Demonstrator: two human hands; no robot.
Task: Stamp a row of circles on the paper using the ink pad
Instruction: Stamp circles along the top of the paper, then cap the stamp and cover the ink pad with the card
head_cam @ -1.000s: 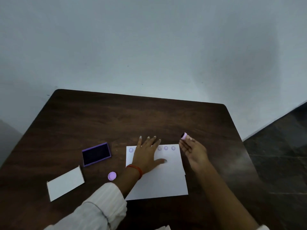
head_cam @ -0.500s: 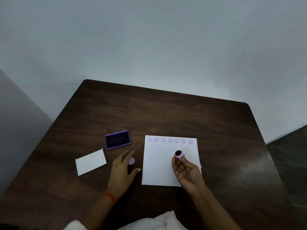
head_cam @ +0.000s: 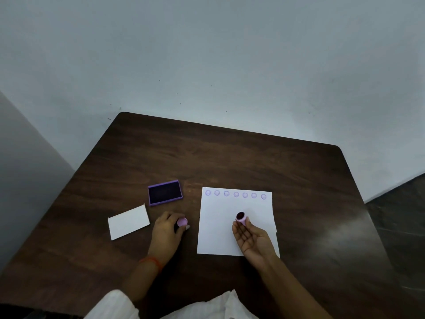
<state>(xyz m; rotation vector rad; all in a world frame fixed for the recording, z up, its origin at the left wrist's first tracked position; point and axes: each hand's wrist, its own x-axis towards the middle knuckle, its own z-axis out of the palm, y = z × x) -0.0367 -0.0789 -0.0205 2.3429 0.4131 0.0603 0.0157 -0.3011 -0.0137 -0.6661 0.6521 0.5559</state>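
Note:
A white sheet of paper [head_cam: 220, 229] lies on the dark wooden table [head_cam: 230, 157], with a row of several purple circles [head_cam: 236, 194] along its far edge. My right hand [head_cam: 251, 238] hovers palm-up over the sheet, fingertips pinching a small pink round stamp [head_cam: 240, 218] with its dark inked face turned up. The open purple ink pad [head_cam: 165, 192] sits left of the paper. My left hand [head_cam: 166, 233] rests on the table between pad and paper, its fingers closed around a pink round cap [head_cam: 182, 221].
A white rectangular lid or card [head_cam: 128, 221] lies left of my left hand. A pale wall runs behind the table's far edge, and dark floor shows at the right. My white sleeves are at the bottom of the view.
My left hand left the paper and went left onto the pink cap. My right hand drew back from the paper's far right corner to above its middle, turning the stamp face up.

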